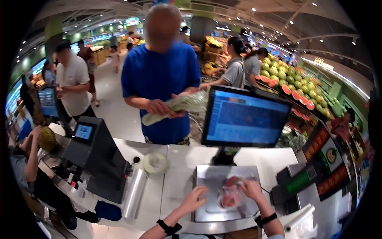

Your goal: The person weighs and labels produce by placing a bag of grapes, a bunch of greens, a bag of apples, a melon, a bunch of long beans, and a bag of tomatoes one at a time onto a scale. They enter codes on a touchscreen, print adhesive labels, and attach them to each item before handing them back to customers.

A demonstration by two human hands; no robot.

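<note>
A clear plastic bag with reddish produce (pixel 229 199) lies on the steel plate of a scale (pixel 207 210). My right hand (pixel 251 189) pinches the bag's upper right part. My left hand (pixel 194 199) is over the left side of the plate, its fingers apart and curved, with nothing in them. Behind the plate stands a touch screen (pixel 246 116), tilted slightly. Across the counter, a person in a blue shirt (pixel 161 75) holds a long green vegetable in a clear bag (pixel 175 107) with both hands.
A roll of clear film (pixel 134 194), a round roll of tape (pixel 155 163) and a dark label machine (pixel 97 159) are on the counter's left. Signs (pixel 328 159) and another bag roll (pixel 300 217) stand right. At far left a co-worker's arm (pixel 32 159) reaches to a durian (pixel 47 139).
</note>
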